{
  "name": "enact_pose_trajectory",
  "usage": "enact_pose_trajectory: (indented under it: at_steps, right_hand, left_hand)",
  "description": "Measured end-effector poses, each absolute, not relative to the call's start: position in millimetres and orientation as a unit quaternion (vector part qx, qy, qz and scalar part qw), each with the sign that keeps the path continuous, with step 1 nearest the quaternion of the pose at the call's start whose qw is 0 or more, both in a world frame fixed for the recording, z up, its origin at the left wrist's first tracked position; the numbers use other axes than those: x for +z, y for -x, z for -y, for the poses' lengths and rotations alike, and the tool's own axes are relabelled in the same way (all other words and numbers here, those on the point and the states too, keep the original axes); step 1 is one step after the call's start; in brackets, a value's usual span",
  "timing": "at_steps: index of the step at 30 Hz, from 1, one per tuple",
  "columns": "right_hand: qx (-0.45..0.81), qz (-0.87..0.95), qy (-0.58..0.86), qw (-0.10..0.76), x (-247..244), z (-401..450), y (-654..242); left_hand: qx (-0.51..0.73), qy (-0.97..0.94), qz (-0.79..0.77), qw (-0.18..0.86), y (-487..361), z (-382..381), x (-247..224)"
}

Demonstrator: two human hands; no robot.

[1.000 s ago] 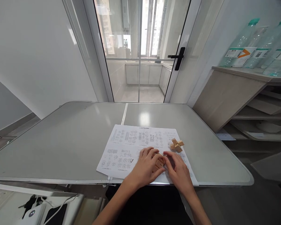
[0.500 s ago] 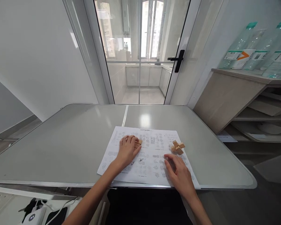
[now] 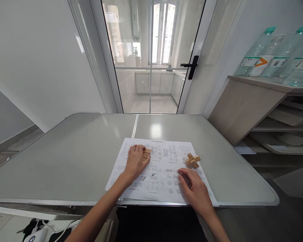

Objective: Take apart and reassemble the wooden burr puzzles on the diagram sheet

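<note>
The sheet [image 3: 163, 173] is coloured white and patterned with rows of small grey-black line drawings. Light tan is shown by the wooden pieces [image 3: 146, 154] and the crossed wooden puzzle [image 3: 192, 160]. The tabletop [image 3: 65, 161] is toned pale grey-green and edged in silver. The bottles [image 3: 262, 47] are tinted aqua, capped in teal, and banded with white labels [image 3: 280, 62], an orange chevron [image 3: 262, 62] being printed among them. The door handle [image 3: 193, 67] is finished in black.
</note>
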State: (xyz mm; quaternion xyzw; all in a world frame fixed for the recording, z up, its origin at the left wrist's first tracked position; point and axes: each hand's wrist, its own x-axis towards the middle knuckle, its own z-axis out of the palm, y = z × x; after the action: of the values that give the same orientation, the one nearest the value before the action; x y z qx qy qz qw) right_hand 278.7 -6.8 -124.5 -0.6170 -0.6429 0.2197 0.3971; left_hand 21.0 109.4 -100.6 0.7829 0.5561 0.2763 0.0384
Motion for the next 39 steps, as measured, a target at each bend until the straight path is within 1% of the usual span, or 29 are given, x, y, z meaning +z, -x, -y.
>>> enact_pose_trajectory:
  at_steps: [10,15,19,21,24,25,27,31,34,37,39]
  right_hand:
    - [0.231,0.647,0.614,0.390,-127,5,-280]
    - [0.227,0.633,0.612,0.416,-122,7,-277]
    - [0.282,0.604,0.611,0.426,-119,9,-282]
    - [0.307,0.567,0.619,0.448,-119,8,-289]
    - [0.285,0.506,0.649,0.492,-117,4,-302]
    - [0.265,0.493,0.665,0.495,-116,2,-306]
    - [0.233,0.492,0.692,0.474,-112,-2,-313]
    - [0.187,0.541,0.714,0.403,-109,-14,-319]
    - [0.152,0.554,0.728,0.374,-110,-21,-318]
    - [0.147,0.559,0.716,0.391,-109,-23,-316]
    - [0.178,0.566,0.688,0.418,-107,-21,-313]
  left_hand:
    - [0.278,-0.775,-0.567,0.023,10,-135,-98]
    - [0.276,-0.787,-0.552,0.014,23,-140,-95]
    - [0.274,-0.803,-0.530,0.000,23,-138,-93]
    - [0.273,-0.812,-0.515,-0.004,20,-136,-91]
    - [0.270,-0.827,-0.494,-0.004,14,-132,-87]
    - [0.268,-0.832,-0.487,-0.003,11,-129,-86]
    - [0.261,-0.843,-0.471,0.001,5,-123,-83]
    - [0.237,-0.869,-0.433,0.024,-12,-100,-77]
    - [0.231,-0.882,-0.406,0.065,-24,-78,-74]
    - [0.242,-0.882,-0.389,0.112,-32,-56,-73]
    - [0.247,-0.876,-0.386,0.150,-36,-43,-73]
